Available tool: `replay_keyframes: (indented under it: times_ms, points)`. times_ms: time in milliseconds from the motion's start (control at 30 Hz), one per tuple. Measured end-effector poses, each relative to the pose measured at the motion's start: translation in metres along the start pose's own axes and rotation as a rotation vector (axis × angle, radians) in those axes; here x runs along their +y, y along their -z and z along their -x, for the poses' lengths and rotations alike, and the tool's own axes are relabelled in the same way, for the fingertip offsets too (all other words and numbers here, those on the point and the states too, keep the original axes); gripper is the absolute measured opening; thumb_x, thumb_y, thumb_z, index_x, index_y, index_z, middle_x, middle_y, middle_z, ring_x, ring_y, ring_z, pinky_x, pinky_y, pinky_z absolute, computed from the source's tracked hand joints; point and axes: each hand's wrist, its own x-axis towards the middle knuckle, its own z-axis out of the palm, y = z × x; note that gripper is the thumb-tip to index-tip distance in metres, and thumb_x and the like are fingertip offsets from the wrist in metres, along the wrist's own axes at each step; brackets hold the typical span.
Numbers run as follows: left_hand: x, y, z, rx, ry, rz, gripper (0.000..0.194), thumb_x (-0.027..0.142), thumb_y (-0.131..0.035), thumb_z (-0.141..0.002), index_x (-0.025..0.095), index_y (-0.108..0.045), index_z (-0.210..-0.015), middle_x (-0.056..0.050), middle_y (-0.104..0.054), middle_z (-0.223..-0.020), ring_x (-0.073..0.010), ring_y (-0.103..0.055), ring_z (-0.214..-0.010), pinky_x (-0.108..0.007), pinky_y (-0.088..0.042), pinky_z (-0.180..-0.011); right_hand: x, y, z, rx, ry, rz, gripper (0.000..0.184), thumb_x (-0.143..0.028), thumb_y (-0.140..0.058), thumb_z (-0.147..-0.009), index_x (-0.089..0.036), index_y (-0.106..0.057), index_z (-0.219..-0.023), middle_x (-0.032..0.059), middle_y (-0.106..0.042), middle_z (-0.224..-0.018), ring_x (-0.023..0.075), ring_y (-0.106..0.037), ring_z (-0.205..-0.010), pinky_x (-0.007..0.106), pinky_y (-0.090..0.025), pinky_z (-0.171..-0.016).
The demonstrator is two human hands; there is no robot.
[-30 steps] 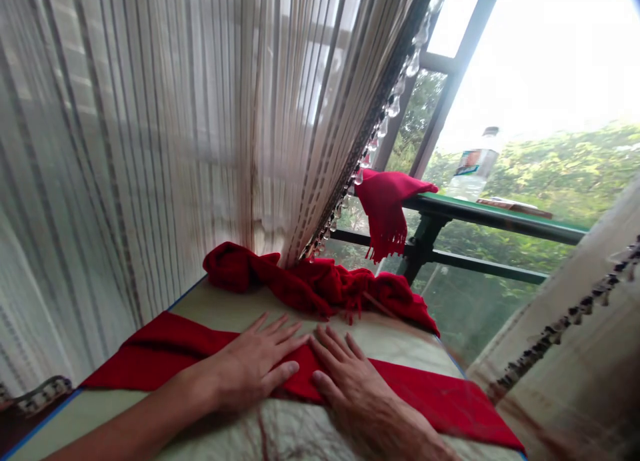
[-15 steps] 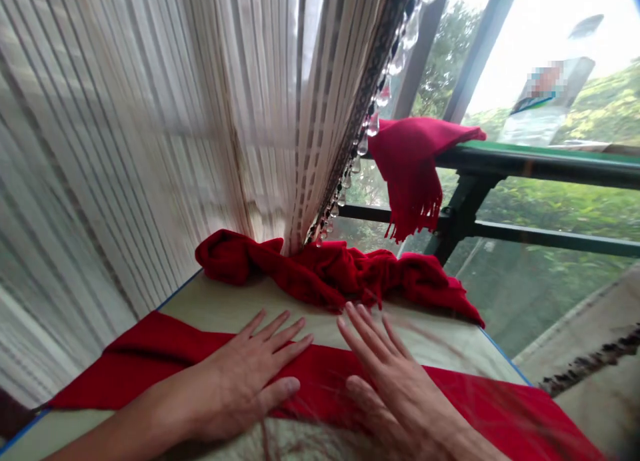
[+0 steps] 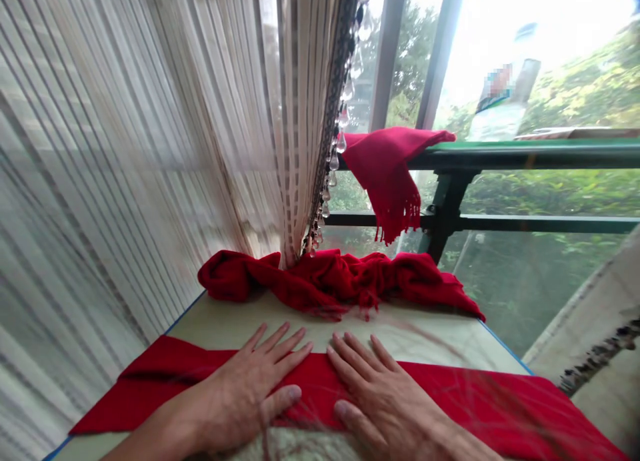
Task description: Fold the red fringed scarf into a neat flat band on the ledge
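Both hands down, side by side, on the flat red cloth (image 3: 480, 397)! The left hand (image 3: 240, 387) lies open, palm down, fingers spread, its longer fingertips reaching past the cloth's far edge over the pale tabletop (image 3: 290, 321). The right hand (image 3: 380, 397) matches it — open, palm down, fingers fanned, tips at that same far edge, the two thumbs pointing toward each other with red between them.

The cloth runs right across the table, with a fold line showing on the left side. Beyond it, a bunched red cloth (image 3: 320, 281) sprawls in twists along the table's far edge, and a fringed red cloth (image 3: 390, 161) drapes over the dark railing (image 3: 540, 157) by the window.

Any writing out there? A clear bottle (image 3: 503, 117) stands above the railing, tilted in this view, but its label (image 3: 497, 84) is pixelated — no brand readable. On the left hangs a striped sheer curtain (image 3: 150, 147), edged with clear drop beads (image 3: 341, 142). Thin, blurred strands cross the foreground.
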Motion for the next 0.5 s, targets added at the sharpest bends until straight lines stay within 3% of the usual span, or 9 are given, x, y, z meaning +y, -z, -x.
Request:
replay_keyframes:
  times_ms: [133, 233, 333, 500]
  points:
    - [0.001, 0.0, 0.003, 0.038, 0.001, 0.038, 0.055, 0.056, -0.036, -0.107, 0.039, -0.028, -0.159, 0.001, -0.026, -0.167, -0.0304, -0.022, -0.154, -0.057, -0.016, -0.126, -0.011, 0.013, 0.003, 0.024, -0.028, -0.096, 0.066, -0.06, -0.036, -0.102, -0.03, -0.025, -0.16, 0.0052, -0.022, -0.168, 0.0299, -0.017, -0.156, 0.062, -0.01, -0.127]
    - [0.006, -0.008, -0.002, 0.133, -0.015, 0.05, 0.058, 0.057, -0.039, -0.105, 0.04, -0.025, -0.159, 0.001, -0.025, -0.166, -0.0307, -0.025, -0.153, -0.056, -0.017, -0.126, -0.016, 0.019, 0.004, 0.048, -0.03, -0.127, 0.066, -0.059, -0.041, -0.101, -0.03, -0.027, -0.159, 0.0059, -0.026, -0.167, 0.0313, -0.02, -0.156, 0.062, -0.012, -0.127]
    - [0.021, -0.02, -0.022, 0.206, -0.115, 0.04, 0.071, 0.061, -0.044, -0.102, 0.038, -0.013, -0.162, 0.001, -0.016, -0.167, -0.0301, -0.024, -0.154, -0.052, -0.016, -0.127, -0.013, 0.017, 0.003, 0.044, 0.004, -0.111, 0.074, -0.054, -0.051, -0.099, -0.032, -0.018, -0.161, 0.0049, -0.023, -0.169, 0.0323, -0.02, -0.156, 0.063, -0.011, -0.126]
    - [0.047, -0.035, -0.057, 0.146, -0.211, 0.058, 0.082, 0.067, -0.038, -0.1, 0.023, -0.012, -0.163, -0.008, -0.012, -0.167, -0.0355, -0.02, -0.154, -0.055, -0.018, -0.126, -0.012, 0.014, 0.0, 0.087, -0.009, -0.072, 0.062, -0.05, -0.043, -0.104, -0.04, -0.018, -0.16, -0.0009, -0.029, -0.168, 0.0255, -0.022, -0.156, 0.054, -0.01, -0.128]
